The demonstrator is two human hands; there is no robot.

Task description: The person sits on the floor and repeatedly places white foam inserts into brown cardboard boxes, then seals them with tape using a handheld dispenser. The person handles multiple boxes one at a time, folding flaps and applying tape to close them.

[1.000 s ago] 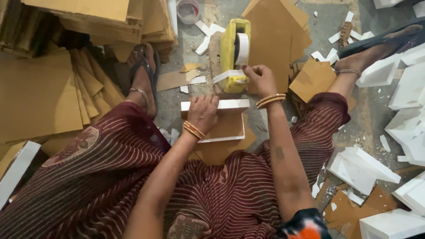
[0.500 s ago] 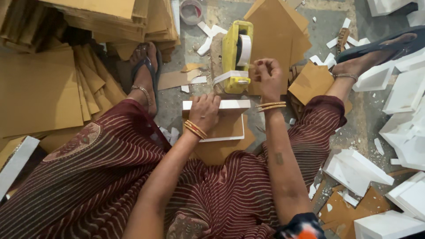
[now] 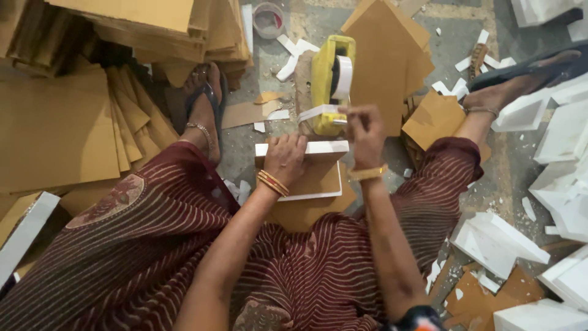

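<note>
I sit on the floor with a white-edged box [image 3: 318,168], its brown card face up, between my knees. My left hand [image 3: 285,158] presses down on the box's left part and top edge. My right hand [image 3: 365,130] is raised just past the box's far edge, fingers pinched on the end of a white tape strip [image 3: 318,112]. The strip comes off a yellow tape dispenser [image 3: 331,83] that stands on the floor right behind the box, its white roll upright.
Stacks of brown card sheets [image 3: 61,122] fill the left and far side. White box parts [image 3: 563,141] lie heaped at right, with scraps on the floor. A small round tub [image 3: 267,19] sits far centre. My sandalled feet [image 3: 205,110] flank the dispenser.
My right hand has lifted off the box's right end up to the dispenser and taken hold of the tape end. My left hand and the box have stayed put.
</note>
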